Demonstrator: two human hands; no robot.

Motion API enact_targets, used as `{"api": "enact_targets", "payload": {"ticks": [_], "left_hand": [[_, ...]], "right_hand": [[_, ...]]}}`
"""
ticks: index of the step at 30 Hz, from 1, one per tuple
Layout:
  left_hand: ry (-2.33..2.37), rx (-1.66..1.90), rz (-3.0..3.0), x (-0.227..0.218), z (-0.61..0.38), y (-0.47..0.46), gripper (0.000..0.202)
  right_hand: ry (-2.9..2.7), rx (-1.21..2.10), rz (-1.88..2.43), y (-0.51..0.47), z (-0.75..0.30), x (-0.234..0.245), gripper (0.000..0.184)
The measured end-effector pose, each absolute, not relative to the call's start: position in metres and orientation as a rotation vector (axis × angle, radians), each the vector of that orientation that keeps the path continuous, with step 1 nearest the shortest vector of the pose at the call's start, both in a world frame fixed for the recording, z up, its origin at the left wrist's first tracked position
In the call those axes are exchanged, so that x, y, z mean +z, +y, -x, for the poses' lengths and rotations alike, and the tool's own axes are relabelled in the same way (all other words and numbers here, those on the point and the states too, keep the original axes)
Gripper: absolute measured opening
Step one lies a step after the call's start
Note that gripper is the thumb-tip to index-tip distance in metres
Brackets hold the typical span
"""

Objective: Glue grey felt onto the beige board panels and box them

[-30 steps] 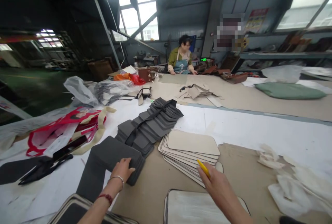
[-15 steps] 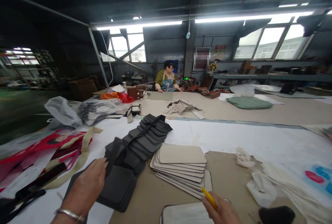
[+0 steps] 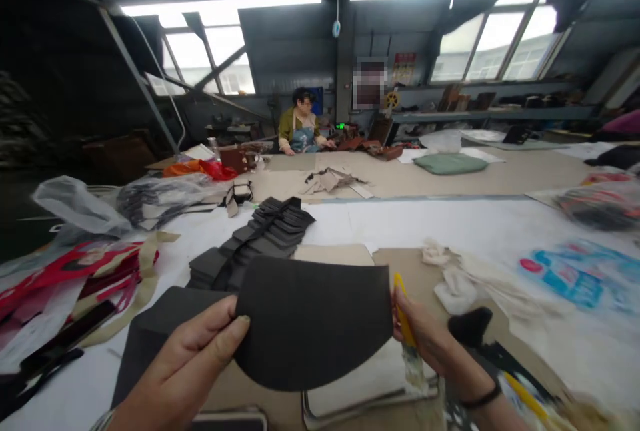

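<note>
Both hands hold up a dark grey foam-like panel [image 3: 310,324] with a curved lower edge, in front of me over the table. My left hand [image 3: 185,364] pinches its left edge with the thumb on top. My right hand [image 3: 425,334] grips its right edge and also carries a yellow-handled brush [image 3: 403,318], bristles pointing down. Behind the panel lies a fanned row of similar dark panels [image 3: 260,238] and a beige board stack [image 3: 333,254], mostly hidden. A pale board [image 3: 370,378] lies under the panel.
Red-and-beige bags [image 3: 80,271] and plastic wrap [image 3: 80,208] lie at the left. White rags [image 3: 465,271] and a printed bag [image 3: 575,271] sit at the right. A person [image 3: 300,130] works at the far end of the long table, near a green cushion [image 3: 450,163].
My left hand lifted one dark panel off the pile and brought it up; my right hand, still with the brush, took its right edge. The camera tilted up and turned right.
</note>
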State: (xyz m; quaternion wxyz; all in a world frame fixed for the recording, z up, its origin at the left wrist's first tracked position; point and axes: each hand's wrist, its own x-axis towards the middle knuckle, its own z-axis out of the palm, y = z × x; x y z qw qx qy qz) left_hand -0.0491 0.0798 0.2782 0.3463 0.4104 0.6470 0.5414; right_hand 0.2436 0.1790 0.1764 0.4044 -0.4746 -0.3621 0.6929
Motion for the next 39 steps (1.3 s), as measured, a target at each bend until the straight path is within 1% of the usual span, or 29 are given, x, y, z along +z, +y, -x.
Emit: {"api": "enact_targets", "payload": {"ticks": [2,4,6,8,10,13,16,20,25,31,39], "left_hand": [[1.531,1.222,-0.961,0.275,0.033,0.072,0.05],[1.482,1.11,-0.842,0.264,0.022,0.065,0.05],[1.514,1.028,-0.763,0.241,0.014,0.058,0.05],[1.57,0.919,-0.76,0.208,0.005,0.049,0.047],[1.629,0.798,-0.832,0.172,-0.008,0.04,0.044],[1.716,0.681,-0.906,0.123,-0.027,0.028,0.045],[1.849,0.67,-0.962,0.094,-0.036,0.028,0.043],[2.007,0.645,-1.027,0.081,-0.032,0.048,0.037],[2.119,0.635,-0.948,0.061,-0.024,0.083,0.03],[2.171,0.556,-0.856,0.039,-0.026,0.098,0.024],[2.19,0.519,-0.839,0.034,-0.025,0.096,0.029]], "right_hand": [[-0.93,1.863,1.221,0.163,-0.255,0.167,0.041],[-0.938,1.963,1.239,0.144,-0.269,0.155,0.039],[-0.929,2.021,1.289,0.124,-0.283,0.14,0.038],[-0.947,1.992,1.438,0.103,-0.299,0.122,0.038],[-1.063,1.807,1.669,0.086,-0.314,0.102,0.038],[-1.388,1.362,1.953,0.075,-0.333,0.075,0.034],[-1.635,1.026,2.149,0.086,-0.339,0.066,0.03],[-1.821,0.802,2.256,0.123,-0.331,0.072,0.029],[-2.067,0.642,2.33,0.169,-0.319,0.07,0.032],[-2.199,0.659,2.48,0.191,-0.316,0.061,0.037],[-2.183,0.728,2.501,0.196,-0.319,0.054,0.037]]}}
